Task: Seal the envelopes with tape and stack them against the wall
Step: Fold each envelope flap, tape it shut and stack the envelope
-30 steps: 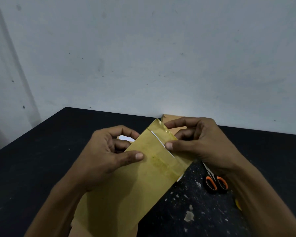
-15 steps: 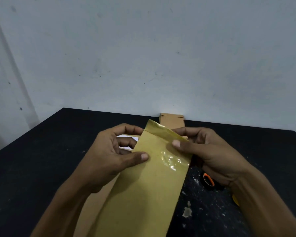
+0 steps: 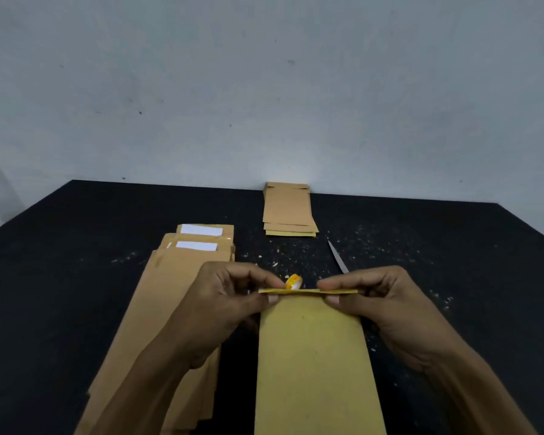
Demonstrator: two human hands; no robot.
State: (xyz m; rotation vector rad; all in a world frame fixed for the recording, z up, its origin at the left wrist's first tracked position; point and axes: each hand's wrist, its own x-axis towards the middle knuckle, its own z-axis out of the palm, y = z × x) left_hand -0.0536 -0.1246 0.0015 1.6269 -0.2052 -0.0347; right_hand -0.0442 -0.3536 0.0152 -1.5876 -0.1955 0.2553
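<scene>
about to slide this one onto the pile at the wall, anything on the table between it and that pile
The envelope, pinched at its top edge by the left hand and right hand, faces the stack at the wall. A tape roll sits just beyond its top edge, and the scissors blade lies slightly right.

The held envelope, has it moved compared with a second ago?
Yes. The held envelope has swung from slanting across the table to lying straight, its top edge pointing toward the wall stack.
</scene>
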